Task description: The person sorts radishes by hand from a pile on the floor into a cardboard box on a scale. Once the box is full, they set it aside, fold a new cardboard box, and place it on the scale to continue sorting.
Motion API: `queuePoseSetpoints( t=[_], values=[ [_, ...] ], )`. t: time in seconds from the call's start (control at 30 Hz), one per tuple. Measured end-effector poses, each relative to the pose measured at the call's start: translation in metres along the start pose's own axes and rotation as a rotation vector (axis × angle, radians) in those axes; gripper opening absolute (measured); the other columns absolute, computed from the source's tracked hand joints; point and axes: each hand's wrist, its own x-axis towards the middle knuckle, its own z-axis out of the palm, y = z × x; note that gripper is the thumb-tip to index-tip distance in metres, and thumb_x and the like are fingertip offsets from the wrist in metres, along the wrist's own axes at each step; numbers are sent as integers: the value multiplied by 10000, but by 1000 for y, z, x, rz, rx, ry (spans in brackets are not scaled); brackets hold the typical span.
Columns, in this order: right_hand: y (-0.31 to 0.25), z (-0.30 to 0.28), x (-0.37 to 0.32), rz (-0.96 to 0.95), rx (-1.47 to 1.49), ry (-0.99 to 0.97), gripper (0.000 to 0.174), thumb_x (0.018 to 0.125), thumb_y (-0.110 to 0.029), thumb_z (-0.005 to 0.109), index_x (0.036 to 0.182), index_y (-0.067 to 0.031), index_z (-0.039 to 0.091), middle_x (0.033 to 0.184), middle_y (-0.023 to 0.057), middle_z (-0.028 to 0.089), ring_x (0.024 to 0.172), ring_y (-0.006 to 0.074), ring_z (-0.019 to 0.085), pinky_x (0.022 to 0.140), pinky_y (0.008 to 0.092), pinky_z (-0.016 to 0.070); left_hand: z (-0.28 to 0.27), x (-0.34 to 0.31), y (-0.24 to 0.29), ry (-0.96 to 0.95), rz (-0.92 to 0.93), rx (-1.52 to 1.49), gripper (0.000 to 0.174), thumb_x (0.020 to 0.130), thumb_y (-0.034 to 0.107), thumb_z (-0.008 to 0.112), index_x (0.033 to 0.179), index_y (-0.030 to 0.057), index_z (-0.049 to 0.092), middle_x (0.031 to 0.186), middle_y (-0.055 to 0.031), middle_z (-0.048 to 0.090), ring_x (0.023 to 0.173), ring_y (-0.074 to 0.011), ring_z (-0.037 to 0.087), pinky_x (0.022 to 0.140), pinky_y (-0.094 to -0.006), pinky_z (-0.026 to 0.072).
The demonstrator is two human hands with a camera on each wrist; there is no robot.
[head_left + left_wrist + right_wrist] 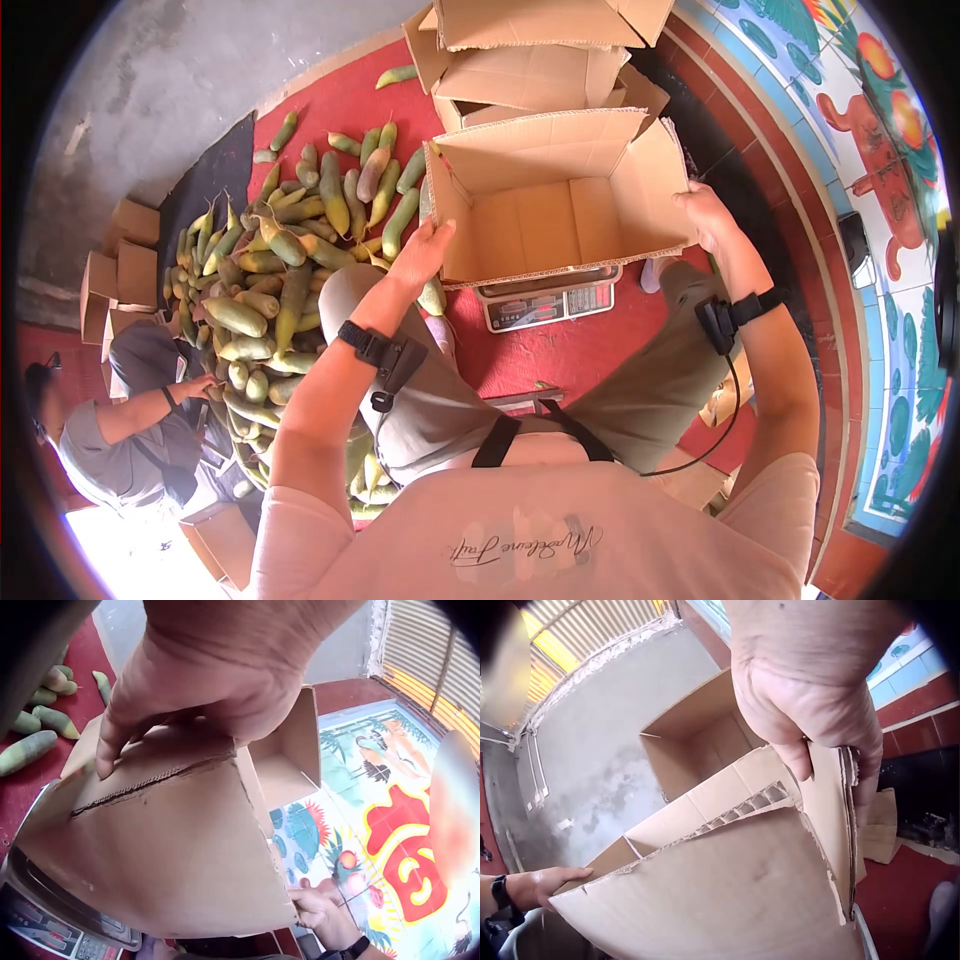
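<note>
An open cardboard box (540, 225) with nothing inside sits over a digital scale (549, 300) in front of the seated person. The left hand (424, 250) grips its near left corner, thumb on one side of the wall and fingers on the other. At the opposite side the right hand (706, 212) pinches the right wall near the upper corner. In the right wrist view, the right hand (817, 712) has its thumb inside and fingers outside the doubled cardboard edge. The left wrist view has the left hand (202, 690) curled over the box's rim.
A large heap of green radishes (235, 315) covers the floor to the left. More open cardboard boxes (540, 75) are stacked beyond the held box. Another person (130, 420) sits at far left beside the heap. A painted tile wall (890, 200) runs along the right.
</note>
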Motion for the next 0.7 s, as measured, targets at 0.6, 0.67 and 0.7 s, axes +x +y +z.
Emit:
queuePoseSetpoints(
  t=[0.6, 0.67, 0.7],
  values=[
    [15, 8, 37, 72, -210, -24, 453, 894, -131, 490, 1291, 54, 375, 1237, 172, 505, 1127, 237, 493, 953, 337, 375, 10, 5, -6, 106, 71, 363, 582, 852, 237, 526, 1355, 22, 328, 1204, -189, 536, 1075, -258, 537, 921, -326, 397],
    [10, 9, 28, 48, -265, -16, 495, 887, -145, 504, 1310, 56, 346, 1270, 178, 475, 1155, 239, 470, 970, 334, 358, 11, 5, -8, 151, 95, 391, 555, 857, 216, 529, 1344, 19, 352, 1193, -162, 550, 1051, -227, 546, 899, -309, 404],
    [9, 9, 27, 25, -318, -6, 539, 880, -160, 519, 1330, 59, 318, 1304, 184, 446, 1182, 241, 447, 986, 330, 341, 11, 7, -11, 154, 82, 384, 552, 840, 230, 536, 1328, 31, 372, 1145, -194, 564, 1018, -262, 565, 890, -332, 417]
  ],
)
